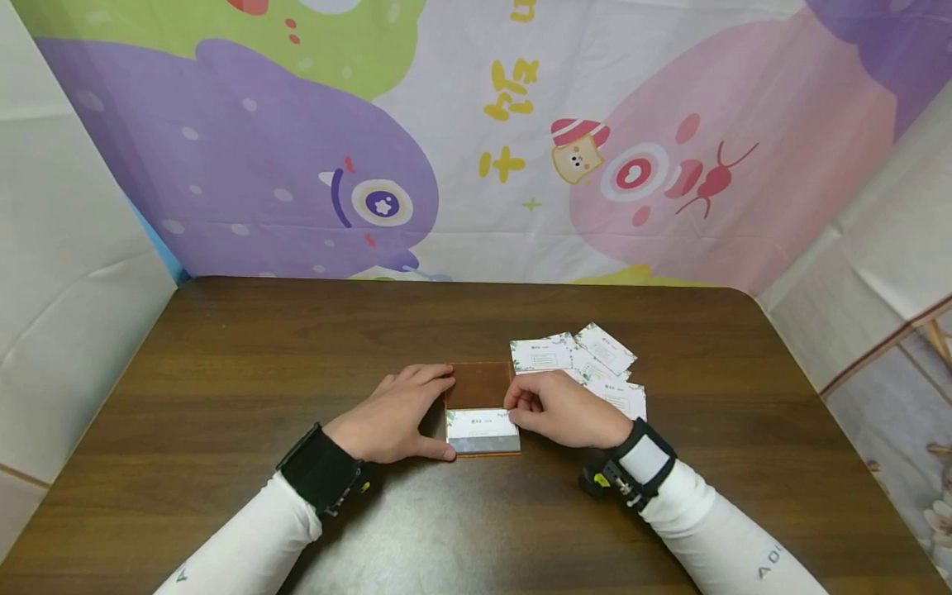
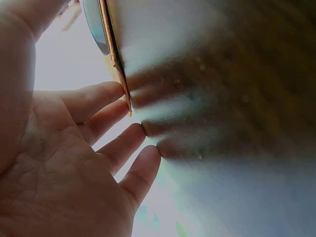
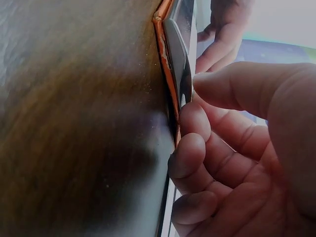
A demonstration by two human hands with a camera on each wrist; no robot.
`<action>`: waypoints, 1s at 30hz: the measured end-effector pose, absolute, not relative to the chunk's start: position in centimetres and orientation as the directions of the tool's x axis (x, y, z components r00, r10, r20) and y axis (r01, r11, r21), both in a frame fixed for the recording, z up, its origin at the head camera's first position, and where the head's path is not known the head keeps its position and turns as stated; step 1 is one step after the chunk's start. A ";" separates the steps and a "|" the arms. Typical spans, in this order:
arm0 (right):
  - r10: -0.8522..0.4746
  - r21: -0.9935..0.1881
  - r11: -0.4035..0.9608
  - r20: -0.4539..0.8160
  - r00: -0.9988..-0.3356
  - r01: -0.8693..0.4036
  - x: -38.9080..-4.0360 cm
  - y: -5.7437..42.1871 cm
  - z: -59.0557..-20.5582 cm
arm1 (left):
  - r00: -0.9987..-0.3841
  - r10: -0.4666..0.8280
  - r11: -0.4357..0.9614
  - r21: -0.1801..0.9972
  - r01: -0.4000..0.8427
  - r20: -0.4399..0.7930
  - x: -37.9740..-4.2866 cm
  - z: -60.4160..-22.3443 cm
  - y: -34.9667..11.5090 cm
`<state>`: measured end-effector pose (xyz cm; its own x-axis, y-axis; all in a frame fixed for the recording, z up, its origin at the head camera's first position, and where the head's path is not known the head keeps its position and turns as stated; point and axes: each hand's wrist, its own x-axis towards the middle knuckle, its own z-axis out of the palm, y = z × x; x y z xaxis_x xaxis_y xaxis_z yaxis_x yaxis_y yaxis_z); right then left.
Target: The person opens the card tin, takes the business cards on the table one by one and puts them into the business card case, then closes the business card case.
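Note:
A brown card holder (image 1: 480, 385) lies opened on the table, its metal-faced pocket (image 1: 485, 445) toward the person. White business cards (image 1: 476, 423) with green leaf corners sit in that pocket. My left hand (image 1: 394, 417) spans the holder's left side, fingers at the upper edge and thumb at the lower corner; in the left wrist view its fingertips (image 2: 150, 153) rest on the table and the holder's rim. With curled fingers my right hand (image 1: 568, 409) pinches the business card at its right edge. Thumb and forefinger meet at the holder's side in the right wrist view.
Several loose business cards (image 1: 543, 354) lie overlapping on the wooden table (image 1: 297, 330) beyond the right hand, partly hidden by it. A cartoon-printed cloth (image 1: 476, 231) hangs behind the table's far edge, with pale cloth walls (image 1: 74, 248) at both sides.

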<state>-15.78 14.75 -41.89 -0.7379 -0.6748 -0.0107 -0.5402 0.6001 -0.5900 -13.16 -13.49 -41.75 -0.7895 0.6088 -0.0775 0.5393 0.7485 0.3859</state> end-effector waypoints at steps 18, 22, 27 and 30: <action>-0.617 -0.614 0.618 0.010 -0.787 -0.492 -16.2 16.4 -40.5 | -0.783 0.618 0.742 0.382 0.550 -0.072 -13.0 -41.5 -13.5; -0.597 -0.616 0.620 0.031 -0.801 -0.486 -16.5 17.4 -39.9 | -0.783 0.618 0.742 0.382 0.550 -0.073 -13.0 -41.6 -13.5; -0.553 -0.615 0.639 0.052 -0.832 -0.463 -17.1 18.7 -39.4 | -0.784 0.618 0.741 0.383 0.551 -0.067 -13.0 -41.6 -13.5; -0.518 -0.601 0.665 0.056 -0.853 -0.443 -17.5 19.6 -39.2 | -0.783 0.618 0.741 0.383 0.552 -0.067 -13.0 -41.5 -13.5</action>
<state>-17.50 19.57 -39.18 -0.8534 -0.5182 0.0557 -0.4430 0.6649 -0.6014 -12.99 -13.55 -41.54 -0.7834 0.6179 -0.0672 0.5517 0.7410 0.3829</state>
